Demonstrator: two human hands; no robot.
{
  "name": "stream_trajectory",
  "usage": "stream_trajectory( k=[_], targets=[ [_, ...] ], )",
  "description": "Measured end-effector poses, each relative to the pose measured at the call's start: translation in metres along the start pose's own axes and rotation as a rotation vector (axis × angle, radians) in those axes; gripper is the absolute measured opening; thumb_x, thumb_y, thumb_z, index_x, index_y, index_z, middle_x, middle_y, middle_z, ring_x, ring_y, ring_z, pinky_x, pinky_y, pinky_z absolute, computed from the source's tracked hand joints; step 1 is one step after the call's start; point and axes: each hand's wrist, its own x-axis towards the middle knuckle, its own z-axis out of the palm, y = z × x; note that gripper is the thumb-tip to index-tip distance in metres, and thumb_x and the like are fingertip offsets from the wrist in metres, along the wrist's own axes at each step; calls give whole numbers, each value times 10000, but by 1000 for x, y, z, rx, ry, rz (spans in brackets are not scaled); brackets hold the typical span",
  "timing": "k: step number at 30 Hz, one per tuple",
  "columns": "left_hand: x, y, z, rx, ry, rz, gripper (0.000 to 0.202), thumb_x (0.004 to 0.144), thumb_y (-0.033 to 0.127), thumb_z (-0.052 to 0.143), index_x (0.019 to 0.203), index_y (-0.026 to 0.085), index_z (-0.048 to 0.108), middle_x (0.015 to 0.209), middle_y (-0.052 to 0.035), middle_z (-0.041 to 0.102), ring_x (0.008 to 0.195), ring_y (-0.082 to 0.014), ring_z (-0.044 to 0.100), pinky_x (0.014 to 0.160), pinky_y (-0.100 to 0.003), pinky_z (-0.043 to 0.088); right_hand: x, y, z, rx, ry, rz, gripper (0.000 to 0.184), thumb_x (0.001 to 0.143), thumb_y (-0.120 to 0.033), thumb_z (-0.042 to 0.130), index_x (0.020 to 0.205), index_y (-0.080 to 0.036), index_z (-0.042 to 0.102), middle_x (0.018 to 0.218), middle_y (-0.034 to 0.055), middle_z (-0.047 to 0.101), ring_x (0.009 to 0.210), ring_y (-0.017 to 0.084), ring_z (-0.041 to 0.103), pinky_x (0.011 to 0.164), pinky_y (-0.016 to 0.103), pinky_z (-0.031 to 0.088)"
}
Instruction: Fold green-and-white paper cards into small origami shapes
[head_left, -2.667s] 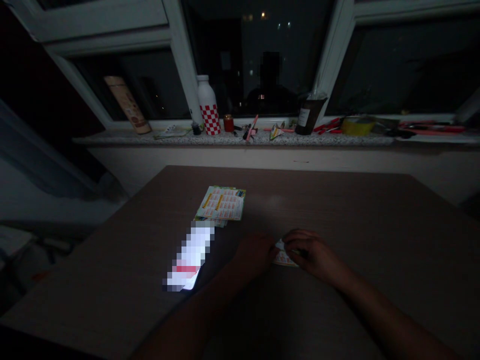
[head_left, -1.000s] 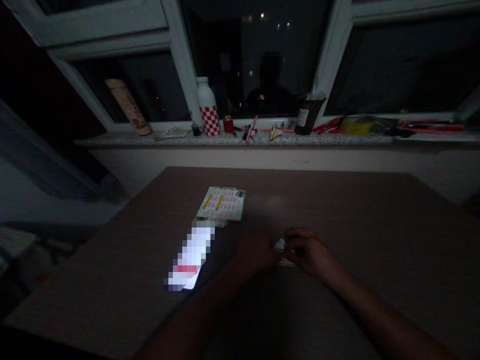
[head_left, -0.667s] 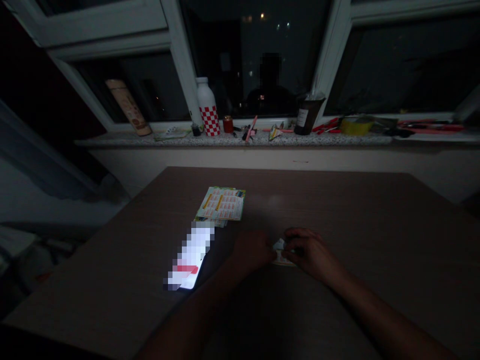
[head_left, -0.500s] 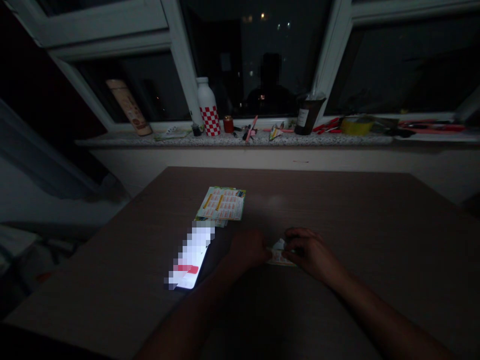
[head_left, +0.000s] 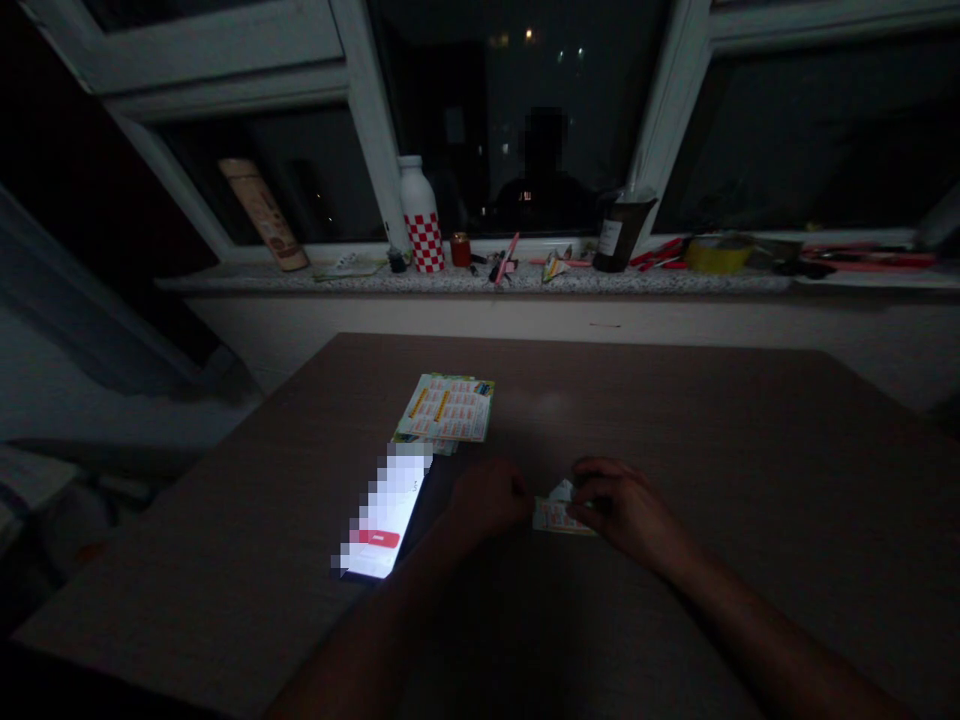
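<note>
A small printed paper, partly folded with a pale pointed flap at its top, lies on the table in front of me. The thumb and fingers of my right hand pinch its right side. Just off the paper's left edge is my left hand, its fingers curled in; they are dim, and I see nothing in them. Left of that hand lies a lit phone, screen up. A stack of similar printed paper sheets sits behind the phone.
The brown table reaches to the wall below a window. On the stone sill stand a tan bottle, a red-checked white bottle, a small red jar, a dark cup and a roll of yellow tape.
My left hand has drawn slightly left, off the paper's left edge, baring more of its print. My right hand still pinches the other side. The whole view has shifted a little.
</note>
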Motion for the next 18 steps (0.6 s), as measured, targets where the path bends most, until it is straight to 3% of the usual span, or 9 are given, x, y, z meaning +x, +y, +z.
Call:
stream_trajectory(
  k=[4,7,18],
  targets=[
    [1,2,10,-49,154,100,207,727,375,620,773,179,665,805,-34,666,755,-179,601,671,-267,411,0,-1,0,-8,-4,21,43,721,-282,695,739,-254,723,1059,66,659,983,265,606,861,442,445],
    [2,4,17,13,195,152,260,666,410,688,783,181,647,850,-38,634,817,-204,574,713,-296,399,0,-1,-1,-17,-8,17,51,721,-281,696,755,-251,721,1065,66,657,999,264,599,870,436,439],
    [2,4,17,53,157,132,301,671,436,697,807,180,618,888,-45,604,870,-227,550,744,-322,386,-4,14,-15,-19,-76,30,76,717,-329,699,731,-260,726,1102,68,648,1035,275,586,892,461,415]
  ],
)
